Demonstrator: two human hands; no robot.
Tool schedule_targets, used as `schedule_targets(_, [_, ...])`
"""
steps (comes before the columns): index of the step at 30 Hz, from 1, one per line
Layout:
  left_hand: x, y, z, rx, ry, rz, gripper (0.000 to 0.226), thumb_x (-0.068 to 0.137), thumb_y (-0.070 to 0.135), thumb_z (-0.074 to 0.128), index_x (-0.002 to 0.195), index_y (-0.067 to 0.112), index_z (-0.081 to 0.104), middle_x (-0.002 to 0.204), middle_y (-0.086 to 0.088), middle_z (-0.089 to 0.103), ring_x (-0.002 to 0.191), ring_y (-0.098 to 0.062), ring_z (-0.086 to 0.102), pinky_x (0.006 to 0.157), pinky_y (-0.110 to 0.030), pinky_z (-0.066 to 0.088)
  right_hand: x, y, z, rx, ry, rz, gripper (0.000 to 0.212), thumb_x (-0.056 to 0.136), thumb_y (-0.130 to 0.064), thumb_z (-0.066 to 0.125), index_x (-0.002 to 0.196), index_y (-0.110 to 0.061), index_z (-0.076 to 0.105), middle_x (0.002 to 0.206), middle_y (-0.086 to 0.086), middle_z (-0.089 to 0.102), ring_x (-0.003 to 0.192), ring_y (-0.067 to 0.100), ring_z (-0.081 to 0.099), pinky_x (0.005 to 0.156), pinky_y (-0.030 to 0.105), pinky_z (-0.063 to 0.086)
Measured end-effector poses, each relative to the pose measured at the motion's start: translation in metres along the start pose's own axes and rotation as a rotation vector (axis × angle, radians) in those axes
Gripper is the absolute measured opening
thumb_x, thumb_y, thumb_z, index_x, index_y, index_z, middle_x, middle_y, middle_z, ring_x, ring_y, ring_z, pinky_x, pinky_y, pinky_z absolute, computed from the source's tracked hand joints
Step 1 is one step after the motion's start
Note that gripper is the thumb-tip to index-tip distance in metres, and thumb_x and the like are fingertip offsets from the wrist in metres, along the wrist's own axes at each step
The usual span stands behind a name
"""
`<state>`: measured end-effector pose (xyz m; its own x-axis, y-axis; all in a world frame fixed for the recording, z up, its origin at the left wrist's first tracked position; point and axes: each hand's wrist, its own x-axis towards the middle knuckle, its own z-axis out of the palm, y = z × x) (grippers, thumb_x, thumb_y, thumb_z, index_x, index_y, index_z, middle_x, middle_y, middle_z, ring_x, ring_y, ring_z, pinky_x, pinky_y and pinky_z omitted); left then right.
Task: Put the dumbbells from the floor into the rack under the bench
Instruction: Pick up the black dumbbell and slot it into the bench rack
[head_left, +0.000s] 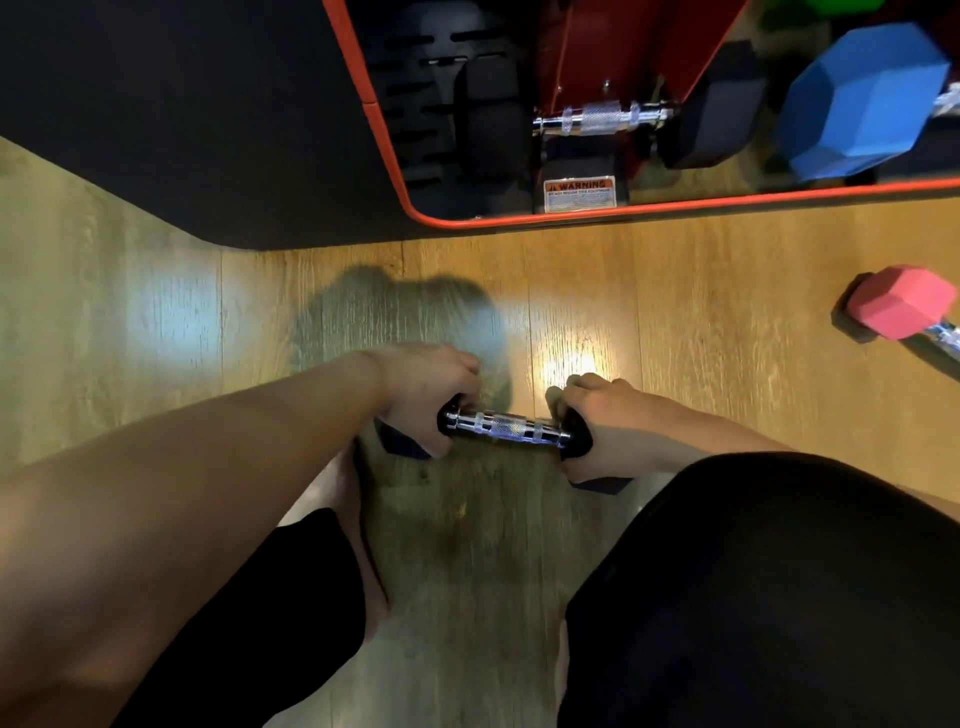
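Hands (431, 395) (597, 415) gripping black dumbbell (509, 428), "WARNING" label (579, 193)

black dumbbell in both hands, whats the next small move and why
Probably carry the black dumbbell forward toward the rack under the bench. The left hand and right hand each grip a head, and it sits short of the rack.

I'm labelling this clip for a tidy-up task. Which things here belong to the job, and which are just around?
Job: black hex dumbbell with chrome handle, held by left hand and right hand; pink hex dumbbell on the floor; rack under the black red-edged bench.

Just around: white warning label; wooden floor.
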<state>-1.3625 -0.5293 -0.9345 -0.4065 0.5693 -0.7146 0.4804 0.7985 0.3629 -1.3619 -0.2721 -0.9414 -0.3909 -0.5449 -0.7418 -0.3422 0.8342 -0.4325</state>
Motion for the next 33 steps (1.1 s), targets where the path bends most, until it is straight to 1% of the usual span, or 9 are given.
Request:
schedule_targets(4, [0.018, 0.003, -0.025, -0.036, 0.142, -0.053, 0.037, 0.067, 0.06, 0.064, 0.087, 0.03, 0.056, 0.094, 0.01, 0.045, 0.084, -0.01, 0.045, 0.069, -0.027, 0.045, 0.0, 0.029, -0.04, -0.09, 0.092, 0.042, 0.056, 0.061, -0.06, 0.068, 0.102, -0.03, 0.045, 0.095, -0.007, 0.042, 0.089, 0.021, 0.045, 0.072, 0.04, 0.049])
schedule_targets(6, [0.032, 0.003, -0.043, 0.008, 0.238, -0.097, 0.044, 0.065, 0.064, 0.06, 0.092, 0.029, 0.061, 0.095, 0.01, 0.047, 0.087, -0.011, 0.046, 0.074, -0.031, 0.049, 0.0, 0.046, -0.065, -0.147, 0.177, 0.056, 0.064, 0.055, -0.069, 0.063, 0.101, -0.028, 0.046, 0.094, -0.004, 0.045, 0.088, 0.023, 0.047, 0.075, 0.042, 0.05])
schedule_targets(9, [0.055, 0.002, -0.065, -0.035, 0.385, -0.189, 0.045, 0.07, 0.058, 0.064, 0.101, 0.027, 0.061, 0.1, 0.008, 0.047, 0.093, -0.014, 0.045, 0.075, -0.036, 0.05, 0.002, 0.071, -0.102, -0.227, 0.278, 0.102, 0.08, 0.053, -0.072, 0.057, 0.116, -0.025, 0.047, 0.102, 0.0, 0.047, 0.096, 0.027, 0.049, 0.081, 0.041, 0.049])
schedule_targets(13, [0.072, 0.008, -0.072, -0.01, 0.641, -0.264, 0.05, 0.079, 0.05, 0.064, 0.121, 0.025, 0.054, 0.12, 0.006, 0.048, 0.111, -0.017, 0.042, 0.096, -0.037, 0.043, 0.003, 0.087, -0.124, -0.239, 0.422, 0.203, 0.076, 0.068, -0.055, 0.073, 0.13, -0.025, 0.042, 0.114, 0.003, 0.035, 0.109, 0.029, 0.038, 0.089, 0.048, 0.049])
schedule_targets(15, [0.071, 0.008, -0.069, -0.053, 0.773, -0.341, 0.052, 0.084, 0.049, 0.061, 0.129, 0.025, 0.05, 0.127, 0.005, 0.046, 0.116, -0.017, 0.042, 0.096, -0.037, 0.043, -0.002, 0.09, -0.119, -0.154, 0.578, 0.233, 0.072, 0.074, -0.049, 0.074, 0.132, -0.024, 0.04, 0.121, 0.005, 0.033, 0.112, 0.032, 0.035, 0.094, 0.051, 0.046])
schedule_targets(17, [0.067, 0.009, -0.061, -0.187, 0.852, -0.42, 0.062, 0.081, 0.052, 0.063, 0.135, 0.027, 0.045, 0.129, 0.003, 0.043, 0.118, -0.019, 0.041, 0.095, -0.038, 0.045, -0.006, 0.091, -0.108, -0.012, 0.622, 0.251, 0.082, 0.074, -0.049, 0.076, 0.14, -0.031, 0.032, 0.133, 0.003, 0.03, 0.119, 0.035, 0.039, 0.099, 0.051, 0.046])
schedule_targets(21, [0.075, 0.023, -0.039, -0.498, 0.897, -0.581, 0.085, 0.073, 0.051, 0.075, 0.14, 0.02, 0.033, 0.138, -0.002, 0.032, 0.13, -0.023, 0.028, 0.109, -0.039, 0.033, 0.008, 0.092, -0.081, 0.257, 0.706, 0.348, 0.102, 0.07, -0.046, 0.083, 0.149, -0.03, 0.019, 0.143, 0.005, 0.028, 0.123, 0.037, 0.049, 0.101, 0.051, 0.048])
schedule_targets(26, [0.087, 0.019, -0.04, -0.577, 0.954, -0.648, 0.083, 0.069, 0.05, 0.076, 0.135, 0.019, 0.039, 0.135, -0.002, 0.034, 0.127, -0.024, 0.03, 0.109, -0.038, 0.032, 0.022, 0.088, -0.086, 0.234, 0.769, 0.447, 0.066, 0.07, -0.048, 0.079, 0.117, -0.028, 0.038, 0.117, 0.007, 0.041, 0.102, 0.037, 0.055, 0.082, 0.05, 0.056])
schedule_targets(33, [0.085, 0.022, -0.041, -0.598, 0.941, -0.649, 0.083, 0.068, 0.049, 0.078, 0.136, 0.021, 0.038, 0.136, -0.001, 0.03, 0.128, -0.024, 0.03, 0.107, -0.039, 0.038, 0.018, 0.082, -0.082, 0.226, 0.812, 0.441, 0.068, 0.074, -0.044, 0.077, 0.127, -0.028, 0.036, 0.12, 0.009, 0.038, 0.107, 0.036, 0.051, 0.085, 0.045, 0.054])
